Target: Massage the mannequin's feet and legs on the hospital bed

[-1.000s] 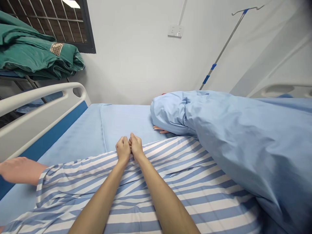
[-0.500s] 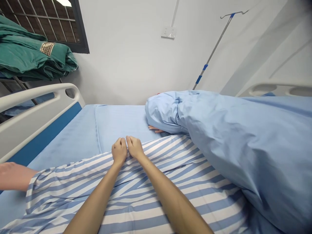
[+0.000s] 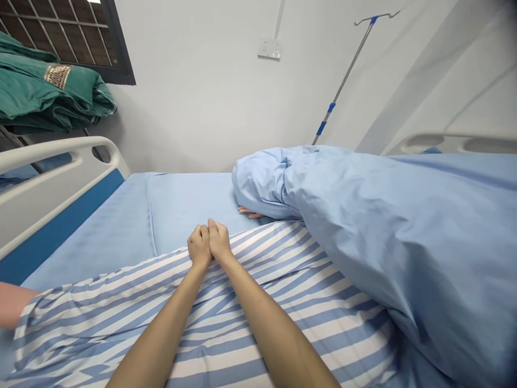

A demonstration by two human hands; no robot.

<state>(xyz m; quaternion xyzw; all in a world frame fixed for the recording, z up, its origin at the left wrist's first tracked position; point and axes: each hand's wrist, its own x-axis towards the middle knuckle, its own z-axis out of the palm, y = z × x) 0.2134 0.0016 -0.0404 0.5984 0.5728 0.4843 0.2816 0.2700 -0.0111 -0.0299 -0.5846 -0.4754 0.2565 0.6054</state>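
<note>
Blue-and-white striped trousers (image 3: pixel 258 302) spread across the bed, with a bare ankle (image 3: pixel 16 304) coming out of the cuff at the left. At their far edge, my left hand (image 3: pixel 199 243) and my right hand (image 3: pixel 218 240) sit side by side, touching. Both are closed, knuckles up, fingers curled over the striped cloth; their fingertips are hidden. A light blue quilt (image 3: pixel 363 215) covers the right part of the lying figure. From beneath its near left end poke the fingers of another hand (image 3: pixel 249 212), apart from mine.
A white bed end board (image 3: pixel 60 186) with a blue panel stands at the left. Light blue sheet (image 3: pixel 194 199) shows beyond my hands. An IV pole (image 3: pixel 347 73) rises behind the quilt. Green folded cloth (image 3: pixel 60 97) lies near the barred window; a socket (image 3: pixel 270 48) is on the wall.
My hands have come closer together, now touching, the right thumb side against the left hand. The view has shifted slightly to the right.
</note>
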